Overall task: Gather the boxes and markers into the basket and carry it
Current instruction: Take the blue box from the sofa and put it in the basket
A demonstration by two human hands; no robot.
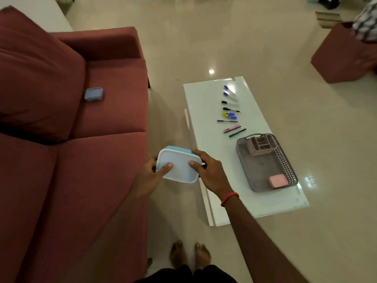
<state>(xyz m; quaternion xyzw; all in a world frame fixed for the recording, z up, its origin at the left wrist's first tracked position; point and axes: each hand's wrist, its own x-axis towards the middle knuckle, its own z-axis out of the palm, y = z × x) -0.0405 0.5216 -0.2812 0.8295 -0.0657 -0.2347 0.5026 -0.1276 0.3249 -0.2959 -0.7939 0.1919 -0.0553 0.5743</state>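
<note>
Both grips are on the blue box (179,167): left grip (152,172) curls round its left edge, right grip (208,170) round its right edge, a thumb from each pressed on the white lid. I see the box held in the air over the floor (173,99) strip between the sofa (98,160) front and the desk (204,111) left edge. Its right side overlaps that edge in view.

The basket (285,158) sits at the desk's near end, tight to the right edge, its near corner close to the desk's near right corner. Inside it, the pink organizer (260,146) is against the far wall and the small pink box (278,181) is in the near right corner. Bare basket floor shows between them, wider on the left side.

The markers (230,111) lie in a row down the far half of the desk, and the green one is just beside the basket's far rim. A bare band of desk runs along the left edge.

A small lavender box (93,94) lies on the sofa seat at the far end, beside the cushion (36,78).

Open floor shows to the right of the desk, and a red block (342,56) stands well apart, far right.
</note>
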